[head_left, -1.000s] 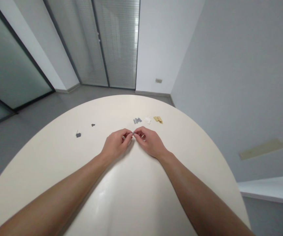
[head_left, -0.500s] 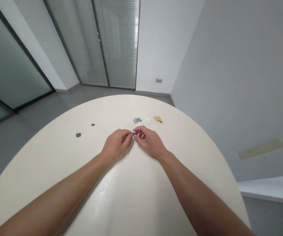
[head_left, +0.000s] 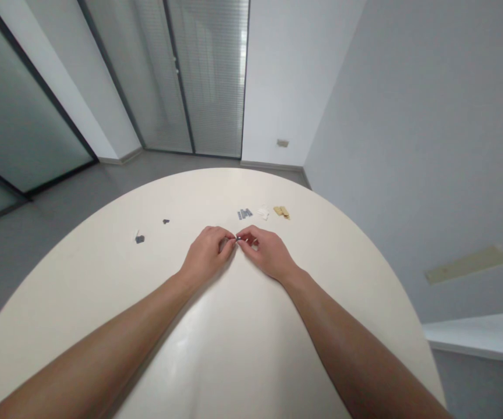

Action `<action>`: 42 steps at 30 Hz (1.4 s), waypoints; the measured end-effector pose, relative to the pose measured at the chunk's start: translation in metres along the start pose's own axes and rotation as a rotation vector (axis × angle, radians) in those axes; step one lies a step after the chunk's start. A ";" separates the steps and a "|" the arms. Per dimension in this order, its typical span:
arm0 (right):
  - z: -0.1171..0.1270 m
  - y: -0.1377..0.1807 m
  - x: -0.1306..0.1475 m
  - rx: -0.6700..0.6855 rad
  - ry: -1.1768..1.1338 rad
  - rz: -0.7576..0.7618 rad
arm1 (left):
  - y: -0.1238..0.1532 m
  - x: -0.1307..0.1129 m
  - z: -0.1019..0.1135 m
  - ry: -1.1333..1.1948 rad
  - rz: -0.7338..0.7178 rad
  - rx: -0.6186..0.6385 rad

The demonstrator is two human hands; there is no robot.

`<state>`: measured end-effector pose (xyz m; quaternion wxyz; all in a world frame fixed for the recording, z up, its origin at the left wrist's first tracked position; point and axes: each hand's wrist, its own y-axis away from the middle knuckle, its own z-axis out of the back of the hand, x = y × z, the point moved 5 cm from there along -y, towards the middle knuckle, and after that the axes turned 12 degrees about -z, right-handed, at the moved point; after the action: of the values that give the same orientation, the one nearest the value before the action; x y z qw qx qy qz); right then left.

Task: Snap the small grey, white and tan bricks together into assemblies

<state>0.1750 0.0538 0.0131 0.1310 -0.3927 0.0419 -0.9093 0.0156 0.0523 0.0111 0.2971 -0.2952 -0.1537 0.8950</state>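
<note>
At the frame's centre, my left hand and right hand together pinch a small dark piece. Being so tiny, it could slip under an uneven squeeze and drop onto the counter.

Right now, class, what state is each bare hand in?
Left hand: pinched closed on a tiny dark piece, its exact shape and material unclear.
Right hand: pinched closed on the same tiny piece.
</note>
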 end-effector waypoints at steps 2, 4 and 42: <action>-0.001 -0.001 -0.001 0.003 -0.001 0.004 | -0.001 -0.001 0.000 -0.001 -0.030 -0.001; -0.001 -0.001 -0.001 0.002 0.005 0.011 | -0.001 0.000 -0.001 -0.004 -0.054 -0.001; -0.006 0.007 0.016 -0.006 0.462 0.157 | 0.002 0.001 -0.001 -0.148 0.076 -0.016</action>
<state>0.1616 0.0422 0.0194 0.1872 -0.1704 0.1036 -0.9619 0.0146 0.0516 0.0084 0.2482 -0.2364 -0.1711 0.9237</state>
